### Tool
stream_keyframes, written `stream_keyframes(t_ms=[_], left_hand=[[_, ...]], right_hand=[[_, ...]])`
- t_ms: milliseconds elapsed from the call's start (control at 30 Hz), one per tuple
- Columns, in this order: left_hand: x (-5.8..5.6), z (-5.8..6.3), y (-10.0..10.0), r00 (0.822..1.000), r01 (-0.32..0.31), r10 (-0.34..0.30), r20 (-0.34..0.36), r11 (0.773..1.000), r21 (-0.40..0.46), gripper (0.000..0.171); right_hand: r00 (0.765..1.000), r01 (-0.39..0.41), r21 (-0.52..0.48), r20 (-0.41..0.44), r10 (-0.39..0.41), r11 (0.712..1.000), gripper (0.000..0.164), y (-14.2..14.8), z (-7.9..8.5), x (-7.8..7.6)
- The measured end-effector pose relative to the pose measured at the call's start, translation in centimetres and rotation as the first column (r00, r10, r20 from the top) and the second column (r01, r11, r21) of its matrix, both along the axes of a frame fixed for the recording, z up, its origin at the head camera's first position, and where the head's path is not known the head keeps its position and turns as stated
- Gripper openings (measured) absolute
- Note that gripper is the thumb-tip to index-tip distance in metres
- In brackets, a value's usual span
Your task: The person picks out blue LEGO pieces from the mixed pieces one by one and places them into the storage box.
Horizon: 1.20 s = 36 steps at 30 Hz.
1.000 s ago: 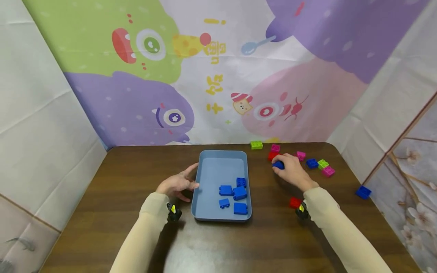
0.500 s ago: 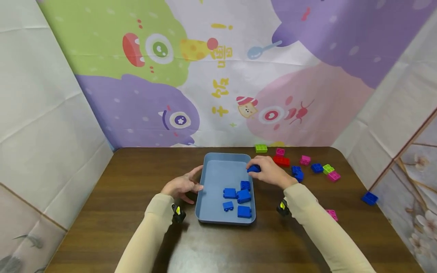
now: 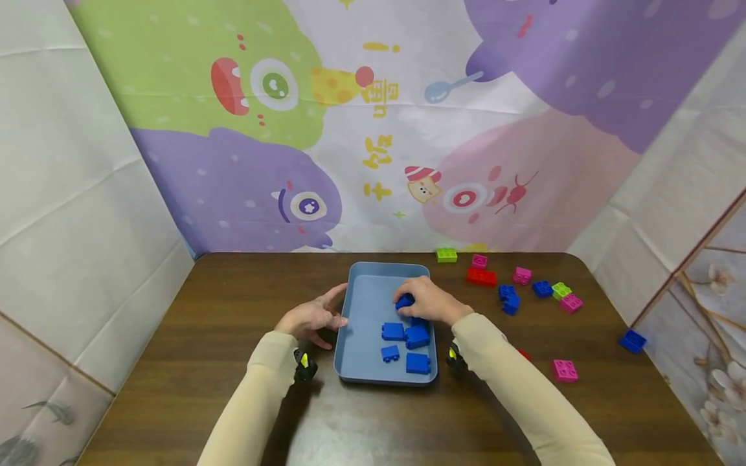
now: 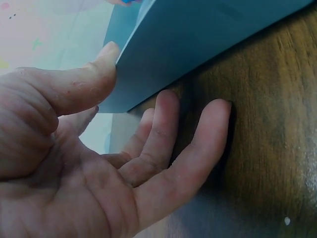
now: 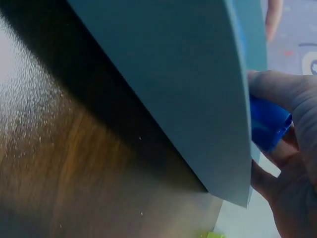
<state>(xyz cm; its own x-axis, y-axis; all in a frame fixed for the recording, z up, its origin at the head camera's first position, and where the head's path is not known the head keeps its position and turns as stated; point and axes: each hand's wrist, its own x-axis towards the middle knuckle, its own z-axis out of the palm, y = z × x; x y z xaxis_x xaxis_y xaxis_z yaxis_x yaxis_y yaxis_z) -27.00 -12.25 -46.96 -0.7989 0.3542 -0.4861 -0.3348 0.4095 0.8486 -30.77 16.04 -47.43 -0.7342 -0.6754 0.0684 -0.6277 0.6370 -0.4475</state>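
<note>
Head cam: right hand is around mid-frame, fingers pinching a blue block at the upper right part of the tray. More blue bricks sit in the tray's lower right. Left hand is at the tray's left edge, fingers relaxed. A red brick lies toward the worktop's upper right.

Left wrist cam: thumb's touching the tray rim upper left, other fingers loosely extended beside the wall.

Right wrist cam: block's gripped at the right of frame, partly behind the tray wall; can't tell if it touches the bottom.
</note>
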Motion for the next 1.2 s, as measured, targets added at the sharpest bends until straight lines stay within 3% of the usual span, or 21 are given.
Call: stream_keyframes(t_ms=[167,500,867,1200], left_hand=[[0.2,-0.2,-0.2,1.000,0.001,-0.001,0.000,1.000,-0.005,0.086],[0.9,-0.8,0.2,1.000,0.016,-0.016,0.004,1.000,-0.010,0.085],[-0.2,-0.2,0.2,1.000,0.011,-0.011,0.001,1.000,-0.010,0.086],[0.0,-0.2,0.0,1.000,0.012,-0.012,0.005,1.000,0.003,0.087]], right_hand=[[1.000,-0.026,-0.003,0.005,0.026,1.000,0.016,-0.9,-0.4,0.3],[0.998,0.061,-0.018,0.017,-0.061,0.998,0.025,-1.5,-1.4,1.1],[0.997,0.049,-0.048,-0.061,-0.051,0.998,0.032,-1.7,-0.8,0.4],[0.999,0.022,0.014,-0.035,-0.022,1.000,0.030,-1.8,-0.8,0.6]])
